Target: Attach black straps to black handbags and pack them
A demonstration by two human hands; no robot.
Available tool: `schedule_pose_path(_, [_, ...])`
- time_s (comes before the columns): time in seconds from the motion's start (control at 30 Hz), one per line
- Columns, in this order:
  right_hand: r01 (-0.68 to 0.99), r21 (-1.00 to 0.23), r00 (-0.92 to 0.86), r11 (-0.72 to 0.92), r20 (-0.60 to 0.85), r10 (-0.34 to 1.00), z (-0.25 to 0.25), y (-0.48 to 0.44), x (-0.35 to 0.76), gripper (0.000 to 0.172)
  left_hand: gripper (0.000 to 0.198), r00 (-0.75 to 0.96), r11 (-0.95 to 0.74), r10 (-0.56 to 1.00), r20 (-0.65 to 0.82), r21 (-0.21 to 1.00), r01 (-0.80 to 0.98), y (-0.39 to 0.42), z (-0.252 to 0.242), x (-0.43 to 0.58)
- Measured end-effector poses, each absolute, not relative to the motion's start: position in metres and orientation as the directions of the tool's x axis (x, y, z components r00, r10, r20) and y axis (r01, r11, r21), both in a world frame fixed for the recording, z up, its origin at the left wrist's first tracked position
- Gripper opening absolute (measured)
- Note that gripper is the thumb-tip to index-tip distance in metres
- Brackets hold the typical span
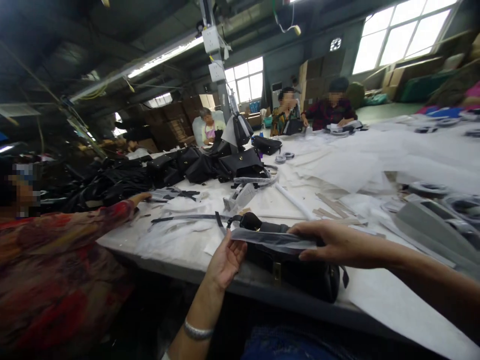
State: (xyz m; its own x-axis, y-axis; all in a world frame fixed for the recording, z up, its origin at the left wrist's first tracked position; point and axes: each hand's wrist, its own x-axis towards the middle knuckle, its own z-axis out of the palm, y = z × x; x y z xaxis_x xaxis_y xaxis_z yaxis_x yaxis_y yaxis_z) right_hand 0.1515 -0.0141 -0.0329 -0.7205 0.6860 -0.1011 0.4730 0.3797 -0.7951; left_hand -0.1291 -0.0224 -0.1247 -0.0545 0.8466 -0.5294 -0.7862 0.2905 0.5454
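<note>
A black handbag [296, 270] with a gold clasp lies at the near edge of the white table [390, 300]. Across its top stretches a thin clear plastic strip [273, 241]. My left hand [225, 260], a silver bracelet on its wrist, is palm-up with fingers curled at the strip's left end. My right hand [330, 242] lies on top of the bag with its fingers closed on the strip's right end. A black strap [187, 218] lies on the table just beyond the bag.
A person in a red patterned sleeve [75, 230] sits at my left and reaches onto the table. A pile of black bags [221, 162] sits mid-table. White sheets [360, 160], tape rolls [427, 189] and grey pieces [427, 225] lie on the right. Three people work at the far end.
</note>
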Motion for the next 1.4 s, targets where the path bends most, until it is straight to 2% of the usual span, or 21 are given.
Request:
schedule_pose_path(0.1, [0.433,-0.816,-0.748,0.383,-0.088,0.658,-0.033,-0.009,0.162,0.056,0.019,-0.113,0.153,0.902,-0.416,0.555,-0.817,-0.008,-0.094,-0.129])
schedule_pose_path(0.17, [0.377,-0.869,-0.766,0.32,-0.098,0.636,-0.032,-0.003,0.167,0.077,0.019,-0.167,0.033,0.94,-0.296,0.569,-0.822,-0.001,-0.071,-0.127])
schedule_pose_path(0.2, [0.355,-0.892,-0.759,0.281,-0.099,0.643,-0.03,0.001,0.167,0.08,0.019,-0.18,-0.014,0.957,-0.228,0.58,-0.814,0.003,-0.059,-0.125])
schedule_pose_path(0.33, [0.272,-0.914,-0.671,0.301,0.044,0.74,-0.005,0.016,0.145,0.066,0.012,-0.125,-0.151,0.988,0.087,0.672,-0.725,0.016,-0.018,-0.111])
schedule_pose_path(0.4, [0.155,-0.943,-0.72,0.293,0.096,0.688,0.011,0.021,0.128,0.065,0.018,-0.072,-0.225,0.968,0.239,0.712,-0.665,0.023,-0.002,-0.103])
schedule_pose_path(0.47, [0.046,-0.981,-0.795,0.189,0.079,0.601,0.019,0.026,0.116,0.059,0.026,-0.036,-0.291,0.939,0.343,0.733,-0.615,0.029,0.009,-0.098])
schedule_pose_path(0.6, [-0.004,-1.0,-0.823,-0.018,-0.007,0.568,0.0,0.027,0.122,0.034,0.026,-0.029,-0.337,0.92,0.39,0.753,-0.565,0.032,0.02,-0.093])
schedule_pose_path(0.7, [0.058,-0.991,-0.788,-0.117,-0.117,0.605,-0.031,0.02,0.147,0.032,0.022,-0.051,-0.322,0.933,0.357,0.759,-0.566,0.03,0.022,-0.095])
schedule_pose_path(0.83, [0.135,-0.98,-0.749,-0.148,-0.199,0.632,-0.051,0.003,0.18,0.035,0.019,-0.159,-0.28,0.959,0.234,0.699,-0.658,0.042,0.031,-0.112])
schedule_pose_path(0.93, [0.215,-0.971,-0.706,-0.103,-0.228,0.67,-0.047,-0.006,0.194,0.038,0.032,-0.264,-0.289,0.955,0.136,0.63,-0.721,0.06,0.043,-0.132])
schedule_pose_path(1.03, [0.282,-0.958,-0.677,0.05,-0.162,0.718,-0.033,-0.003,0.193,0.048,0.028,-0.346,-0.351,0.93,0.123,0.57,-0.743,0.07,0.057,-0.143])
schedule_pose_path(1.13, [0.214,-0.951,-0.617,0.223,0.046,0.786,-0.006,0.014,0.175,0.063,0.022,-0.261,-0.383,0.923,0.284,0.595,-0.707,0.065,0.067,-0.132])
schedule_pose_path(1.27, [0.051,-0.928,-0.495,0.369,0.298,0.817,0.058,0.041,0.127,0.071,0.018,-0.056,-0.44,0.868,0.494,0.711,-0.549,0.047,0.076,-0.094])
schedule_pose_path(1.33, [0.006,-0.899,-0.471,0.439,0.384,0.794,0.095,0.048,0.102,0.07,0.021,0.021,-0.479,0.836,0.548,0.748,-0.458,0.039,0.079,-0.075])
schedule_pose_path(1.4, [-0.02,-0.856,-0.429,0.517,0.475,0.768,0.127,0.051,0.082,0.06,0.024,0.08,-0.526,0.802,0.592,0.764,-0.374,0.034,0.082,-0.061])
